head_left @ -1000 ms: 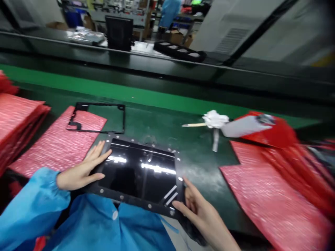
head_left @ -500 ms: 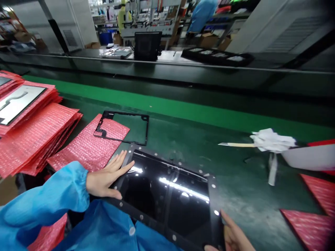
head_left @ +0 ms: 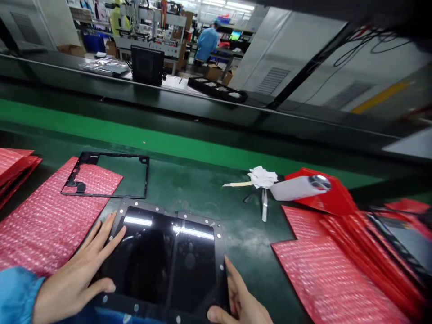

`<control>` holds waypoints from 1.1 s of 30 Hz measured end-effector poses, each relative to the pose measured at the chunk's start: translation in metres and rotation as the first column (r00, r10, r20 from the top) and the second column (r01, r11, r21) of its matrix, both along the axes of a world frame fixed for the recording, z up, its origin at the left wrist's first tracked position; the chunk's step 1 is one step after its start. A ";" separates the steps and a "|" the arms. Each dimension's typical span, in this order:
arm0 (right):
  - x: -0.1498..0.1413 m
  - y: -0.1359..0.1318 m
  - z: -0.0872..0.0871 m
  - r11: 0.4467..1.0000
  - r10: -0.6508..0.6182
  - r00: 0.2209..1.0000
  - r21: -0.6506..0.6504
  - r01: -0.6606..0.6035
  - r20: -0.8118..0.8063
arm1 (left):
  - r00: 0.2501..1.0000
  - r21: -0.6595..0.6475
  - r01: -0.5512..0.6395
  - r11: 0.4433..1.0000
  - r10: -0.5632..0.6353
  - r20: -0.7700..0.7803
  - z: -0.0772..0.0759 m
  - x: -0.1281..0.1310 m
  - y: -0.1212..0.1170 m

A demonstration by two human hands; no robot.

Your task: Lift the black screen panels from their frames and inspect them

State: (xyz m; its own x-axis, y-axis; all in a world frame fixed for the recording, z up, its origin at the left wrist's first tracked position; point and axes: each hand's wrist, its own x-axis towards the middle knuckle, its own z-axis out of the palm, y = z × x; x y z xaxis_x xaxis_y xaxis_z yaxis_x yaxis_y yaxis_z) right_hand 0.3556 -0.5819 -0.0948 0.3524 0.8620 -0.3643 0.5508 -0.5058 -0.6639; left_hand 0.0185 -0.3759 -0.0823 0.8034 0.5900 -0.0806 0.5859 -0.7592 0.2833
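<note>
A glossy black panel point(head_left: 165, 265) with a screw-studded frame lies on the green belt right in front of me. My left hand point(head_left: 76, 276) grips its left edge, fingers stretched along the frame and thumb over the lower corner. My right hand point(head_left: 241, 303) holds the panel's lower right corner, thumb on its near edge. A thin black bezel frame point(head_left: 145, 173) lies beyond the panel, partly on a red bubble-wrap sheet point(head_left: 43, 220).
Red bubble-wrap bags point(head_left: 337, 274) are piled at the right, with a white roll point(head_left: 297, 188) and a wad of white paper with sticks point(head_left: 261, 177) beside them. More red bags point(head_left: 13, 162) lie at the far left. A dark raised shelf point(head_left: 202, 105) runs behind the belt; a person in blue stands far back.
The view has swung right and down. The panel sits lower and closer to me, with both hands still on its edges. My right hand shows more fully now.
</note>
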 end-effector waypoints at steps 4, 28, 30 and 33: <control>0.013 0.011 0.019 0.991 0.122 0.967 0.029 -0.132 0.225 | 0.993 0.110 -0.103 0.989 0.097 0.060 -0.006 0.008 -0.011; -0.015 0.176 0.045 0.828 0.425 0.905 0.404 -0.388 -0.004 | 0.970 0.216 -0.183 0.959 0.140 0.198 -0.018 0.010 -0.015; -0.012 0.179 0.055 0.831 0.450 0.886 0.415 -0.369 -0.112 | 0.965 0.176 -0.174 0.969 0.132 0.227 -0.020 0.010 -0.016; -0.009 0.173 0.077 0.827 0.481 0.854 0.425 -0.368 -0.195 | 0.921 0.057 -0.151 0.987 0.120 0.370 -0.023 0.010 -0.018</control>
State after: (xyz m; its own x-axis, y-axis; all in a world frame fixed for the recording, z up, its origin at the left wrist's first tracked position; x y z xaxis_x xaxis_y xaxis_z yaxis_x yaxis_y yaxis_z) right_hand 0.3462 -0.4087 -0.0180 -0.1499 0.9884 -0.0240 0.4139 0.0406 -0.9094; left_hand 0.0288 -0.3937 -0.1055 0.6800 0.6871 0.2561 0.5530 -0.7099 0.4361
